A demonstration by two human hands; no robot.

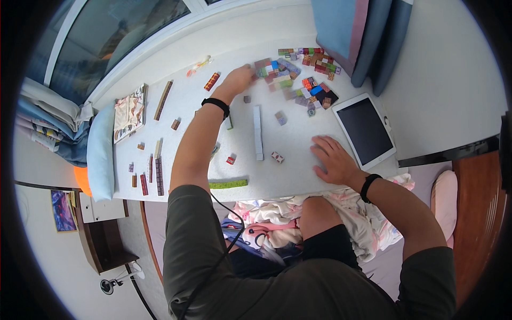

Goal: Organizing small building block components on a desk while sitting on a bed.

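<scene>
My left hand (240,81) reaches far over the white table to the left edge of a pile of small patterned cubes (277,74). Its fingers point away from me and are partly hidden, so whether they grip a cube cannot be made out. Several cubes beside it look smeared by motion. My right hand (335,160) lies flat on the tabletop with fingers spread, holding nothing, just left of a white tablet (366,130) with a dark screen. Between my hands lies a long pale grey-blue row of cubes (258,133). A green row (229,184) lies by the near edge.
More cubes (314,96) and a row at the back (301,52) fill the far right. Brown (163,100) and dark red (159,176) rows lie on the left. A light blue pillow (101,152) is at the left end; a curtain (368,42) hangs behind. A black cable (234,234) runs by my left arm.
</scene>
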